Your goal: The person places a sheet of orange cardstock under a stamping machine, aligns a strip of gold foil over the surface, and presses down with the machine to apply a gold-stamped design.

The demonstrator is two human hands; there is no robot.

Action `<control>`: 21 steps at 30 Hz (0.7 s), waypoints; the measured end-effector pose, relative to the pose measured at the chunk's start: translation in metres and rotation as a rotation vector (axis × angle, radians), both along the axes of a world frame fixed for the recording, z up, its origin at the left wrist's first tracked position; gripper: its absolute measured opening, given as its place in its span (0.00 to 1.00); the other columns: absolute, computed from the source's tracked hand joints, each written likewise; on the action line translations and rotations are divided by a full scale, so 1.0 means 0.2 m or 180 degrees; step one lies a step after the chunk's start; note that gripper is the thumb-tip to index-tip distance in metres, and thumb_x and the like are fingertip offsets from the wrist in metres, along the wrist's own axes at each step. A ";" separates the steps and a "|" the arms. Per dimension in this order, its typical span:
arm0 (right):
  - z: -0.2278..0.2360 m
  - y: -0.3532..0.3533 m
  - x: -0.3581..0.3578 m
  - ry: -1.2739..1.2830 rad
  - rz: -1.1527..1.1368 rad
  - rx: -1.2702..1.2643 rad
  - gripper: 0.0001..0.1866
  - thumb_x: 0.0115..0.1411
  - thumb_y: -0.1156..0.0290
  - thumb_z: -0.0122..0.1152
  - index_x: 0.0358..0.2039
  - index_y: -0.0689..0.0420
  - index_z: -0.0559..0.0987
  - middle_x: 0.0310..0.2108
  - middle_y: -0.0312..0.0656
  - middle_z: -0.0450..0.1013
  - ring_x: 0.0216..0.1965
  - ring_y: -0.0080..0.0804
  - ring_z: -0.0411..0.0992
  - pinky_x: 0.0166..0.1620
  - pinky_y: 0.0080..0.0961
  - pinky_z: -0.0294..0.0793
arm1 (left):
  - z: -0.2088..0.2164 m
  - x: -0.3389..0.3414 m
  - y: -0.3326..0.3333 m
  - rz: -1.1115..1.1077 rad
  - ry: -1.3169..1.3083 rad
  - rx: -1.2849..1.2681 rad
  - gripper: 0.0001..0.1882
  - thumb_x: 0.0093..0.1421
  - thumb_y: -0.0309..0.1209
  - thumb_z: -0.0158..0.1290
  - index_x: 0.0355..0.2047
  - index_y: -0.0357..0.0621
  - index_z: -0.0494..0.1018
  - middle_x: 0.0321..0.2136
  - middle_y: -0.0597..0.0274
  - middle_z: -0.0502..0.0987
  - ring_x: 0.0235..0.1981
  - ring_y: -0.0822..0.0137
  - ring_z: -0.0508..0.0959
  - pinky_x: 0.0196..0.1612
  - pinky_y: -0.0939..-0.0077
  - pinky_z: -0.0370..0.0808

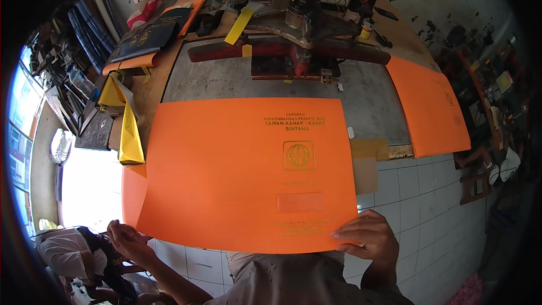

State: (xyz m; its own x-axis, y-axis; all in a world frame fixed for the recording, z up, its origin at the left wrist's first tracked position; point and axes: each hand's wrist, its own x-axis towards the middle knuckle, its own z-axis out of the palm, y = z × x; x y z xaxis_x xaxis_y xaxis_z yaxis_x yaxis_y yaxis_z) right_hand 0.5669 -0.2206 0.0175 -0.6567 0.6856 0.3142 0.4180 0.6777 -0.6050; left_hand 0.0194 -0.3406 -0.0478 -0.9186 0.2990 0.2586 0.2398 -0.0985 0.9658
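A large orange cover sheet spans the middle, with gold print, a round emblem in a frame and a pressed rectangle on its right half. Its far edge lies over the grey press bed, and its near edge reaches my lap. My right hand grips the near right corner, fingers on top. At the near left corner my left hand is closed with curled fingers; the sheet's edge partly hides the grip. Another orange sheet shows beneath the left edge.
A hot-stamping press with a dark red crossbar stands behind the sheet. Orange covers lie at the right. Yellow-gold foil hangs at the left, near dark covers. Another person is at the lower left.
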 end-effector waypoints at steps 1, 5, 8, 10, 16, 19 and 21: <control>-0.01 0.03 0.00 0.0179 0.0064 -0.0285 0.15 0.58 0.59 0.78 0.43 0.52 0.89 0.43 0.33 0.86 0.45 0.28 0.84 0.44 0.29 0.74 | 0.03 0.03 0.02 0.0507 0.0319 -0.0236 0.16 0.75 0.43 0.49 0.38 0.44 0.76 0.20 0.71 0.63 0.18 0.79 0.61 0.24 0.83 0.56; -0.05 0.22 -0.06 0.0135 -0.0425 0.0175 0.21 0.64 0.54 0.72 0.50 0.55 0.87 0.51 0.39 0.83 0.58 0.42 0.79 0.56 0.40 0.73 | 0.08 0.14 0.16 0.0415 0.0896 -0.0437 0.14 0.74 0.38 0.49 0.43 0.41 0.78 0.22 0.68 0.68 0.22 0.77 0.66 0.30 0.83 0.65; -0.07 0.36 -0.19 -0.0297 -0.0809 0.0520 0.27 0.66 0.55 0.68 0.60 0.57 0.80 0.63 0.44 0.76 0.69 0.46 0.69 0.67 0.48 0.67 | 0.15 0.48 0.42 -0.0933 0.0807 -0.0139 0.09 0.71 0.28 0.50 0.44 0.37 0.78 0.32 0.62 0.77 0.33 0.70 0.76 0.45 0.71 0.75; -0.11 0.43 -0.25 -0.0572 -0.0853 0.0474 0.30 0.67 0.55 0.67 0.64 0.58 0.77 0.68 0.46 0.70 0.73 0.47 0.63 0.71 0.51 0.62 | 0.22 0.65 0.60 -0.2157 0.2042 -0.0838 0.15 0.60 0.23 0.60 0.48 0.35 0.78 0.44 0.50 0.82 0.47 0.53 0.81 0.55 0.61 0.76; -0.15 0.41 -0.30 -0.0994 -0.0837 0.0246 0.34 0.68 0.55 0.65 0.70 0.56 0.71 0.76 0.47 0.59 0.78 0.49 0.54 0.75 0.56 0.55 | 0.20 0.99 0.84 -0.3127 0.3379 -0.1826 0.26 0.65 0.34 0.61 0.62 0.42 0.74 0.70 0.45 0.66 0.73 0.42 0.63 0.74 0.44 0.59; -0.12 0.35 -0.30 -0.1017 -0.0716 0.0097 0.33 0.65 0.56 0.69 0.67 0.56 0.74 0.75 0.46 0.61 0.77 0.49 0.55 0.75 0.55 0.55 | 0.16 1.01 0.82 -0.3327 0.3260 -0.2003 0.28 0.67 0.38 0.59 0.65 0.43 0.71 0.74 0.45 0.60 0.76 0.43 0.58 0.76 0.42 0.53; -0.12 0.32 -0.29 -0.1021 -0.0642 0.0013 0.33 0.62 0.57 0.72 0.65 0.57 0.76 0.74 0.46 0.62 0.77 0.49 0.55 0.75 0.54 0.54 | 0.16 1.03 0.80 -0.3372 0.3257 -0.2047 0.29 0.67 0.39 0.60 0.66 0.43 0.71 0.74 0.46 0.60 0.76 0.43 0.58 0.76 0.42 0.53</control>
